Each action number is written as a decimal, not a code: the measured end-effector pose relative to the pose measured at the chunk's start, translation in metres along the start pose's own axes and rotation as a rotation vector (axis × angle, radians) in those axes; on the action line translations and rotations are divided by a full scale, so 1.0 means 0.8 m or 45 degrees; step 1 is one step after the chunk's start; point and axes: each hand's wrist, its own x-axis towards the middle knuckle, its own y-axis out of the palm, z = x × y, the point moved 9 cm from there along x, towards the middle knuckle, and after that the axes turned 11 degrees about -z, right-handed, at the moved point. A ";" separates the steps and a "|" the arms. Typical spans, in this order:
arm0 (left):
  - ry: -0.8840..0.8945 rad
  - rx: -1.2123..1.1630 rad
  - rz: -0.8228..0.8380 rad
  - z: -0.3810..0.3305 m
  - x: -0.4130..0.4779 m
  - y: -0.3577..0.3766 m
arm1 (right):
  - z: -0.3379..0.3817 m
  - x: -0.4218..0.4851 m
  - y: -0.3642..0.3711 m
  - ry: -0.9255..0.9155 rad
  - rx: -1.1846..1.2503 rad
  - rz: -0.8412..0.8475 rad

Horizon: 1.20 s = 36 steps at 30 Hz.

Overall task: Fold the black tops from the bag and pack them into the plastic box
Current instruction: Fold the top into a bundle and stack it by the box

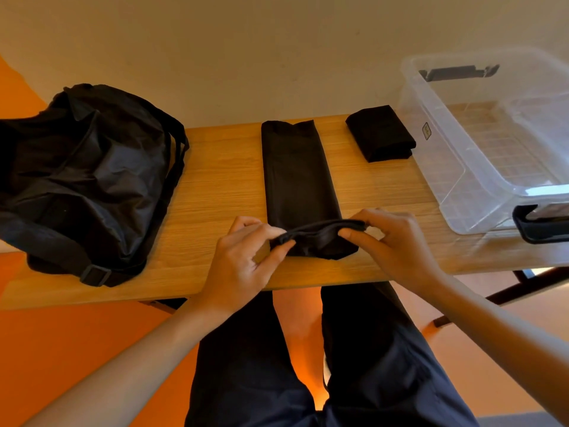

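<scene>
Hands (243, 257) (397, 241) pinch long black top's (300, 174) near hem — soft, strip-folded.

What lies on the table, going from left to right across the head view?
First the black bag → long half-folded black top → small folded black top → clear plastic box.

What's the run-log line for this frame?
step: folding | left hand: pinches near end of long top | right hand: pinches same end | folded top: on table beside plastic box | bag: at table left end
</scene>
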 end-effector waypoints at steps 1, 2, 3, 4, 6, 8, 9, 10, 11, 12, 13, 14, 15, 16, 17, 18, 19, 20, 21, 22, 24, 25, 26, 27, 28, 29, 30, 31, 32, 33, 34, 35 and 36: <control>-0.094 -0.017 -0.039 0.006 0.006 -0.002 | -0.006 0.006 0.001 0.062 0.011 -0.009; -0.188 -0.039 -0.065 0.012 0.011 -0.003 | -0.011 0.012 0.003 0.124 0.017 -0.010; -0.270 -0.063 -0.073 0.018 0.015 -0.002 | -0.016 0.017 0.005 0.181 0.027 -0.009; -0.340 -0.088 -0.066 0.024 0.019 0.002 | -0.022 0.022 0.007 0.239 0.047 -0.006; -0.501 -0.134 -0.031 0.040 0.026 0.013 | -0.033 0.034 0.015 0.366 0.103 0.023; -0.668 -0.137 -0.009 0.064 0.032 0.024 | -0.051 0.044 0.026 0.517 0.141 0.075; -0.725 -0.113 -0.001 0.075 0.034 0.027 | -0.060 0.048 0.030 0.590 0.144 0.080; -0.765 -0.083 0.011 0.086 0.036 0.031 | -0.069 0.052 0.033 0.644 0.136 0.071; -0.789 -0.058 0.026 0.094 0.038 0.035 | -0.077 0.056 0.034 0.676 0.120 0.056; -0.804 -0.035 0.038 0.102 0.040 0.038 | -0.083 0.061 0.035 0.692 0.093 0.041; -0.815 -0.017 0.049 0.110 0.042 0.041 | -0.087 0.066 0.035 0.694 0.056 0.029; -0.823 0.000 0.059 0.117 0.045 0.045 | -0.091 0.070 0.036 0.689 0.012 0.018; -0.829 0.022 0.071 0.123 0.047 0.048 | -0.095 0.075 0.037 0.683 -0.030 0.010; -0.834 0.053 0.088 0.130 0.049 0.052 | -0.098 0.080 0.040 0.679 -0.073 0.008; -0.842 0.090 0.107 0.137 0.051 0.056 | -0.102 0.085 0.042 0.674 -0.120 0.012; -0.856 0.124 0.120 0.144 0.053 0.059 | -0.104 0.090 0.045 0.667 -0.167 0.016; -0.871 0.149 0.122 0.150 0.056 0.061 | -0.106 0.094 0.046 0.656 -0.215 0.013; -0.880 0.170 0.120 0.156 0.059 0.062 | -0.108 0.099 0.046 0.640 -0.266 0.001; -0.878 0.191 0.119 0.160 0.061 0.063 | -0.110 0.104 0.045 0.622 -0.316 -0.017; -0.863 0.215 0.125 0.163 0.064 0.065 | -0.112 0.108 0.044 0.610 -0.355 -0.031; -0.814 0.263 0.140 0.165 0.069 0.068 | -0.116 0.112 0.043 0.605 -0.385 -0.042; -0.788 0.285 0.145 0.166 0.072 0.069 | -0.118 0.113 0.044 0.597 -0.397 -0.041; -0.763 0.307 0.149 0.166 0.074 0.070 | -0.119 0.115 0.044 0.585 -0.412 -0.039; -0.743 0.331 0.153 0.168 0.077 0.070 | -0.121 0.116 0.044 0.577 -0.428 -0.038; -0.726 0.360 0.159 0.169 0.080 0.070 | -0.123 0.118 0.044 0.576 -0.440 -0.040; -0.711 0.391 0.167 0.172 0.082 0.070 | -0.124 0.120 0.044 0.581 -0.444 -0.038; -0.702 0.420 0.179 0.173 0.082 0.071 | -0.126 0.121 0.044 0.586 -0.448 -0.023; -0.693 0.447 0.193 0.176 0.084 0.072 | -0.128 0.124 0.045 0.586 -0.457 0.000; -0.688 0.468 0.209 0.176 0.083 0.074 | -0.127 0.124 0.047 0.581 -0.472 0.025; -0.687 0.482 0.230 0.175 0.082 0.075 | -0.125 0.123 0.047 0.573 -0.489 0.049; -0.698 0.485 0.250 0.175 0.080 0.076 | -0.125 0.122 0.049 0.572 -0.503 0.072; -0.713 0.476 0.266 0.175 0.078 0.077 | -0.126 0.120 0.049 0.578 -0.510 0.088; -0.733 0.462 0.278 0.174 0.076 0.077 | -0.126 0.118 0.049 0.588 -0.509 0.102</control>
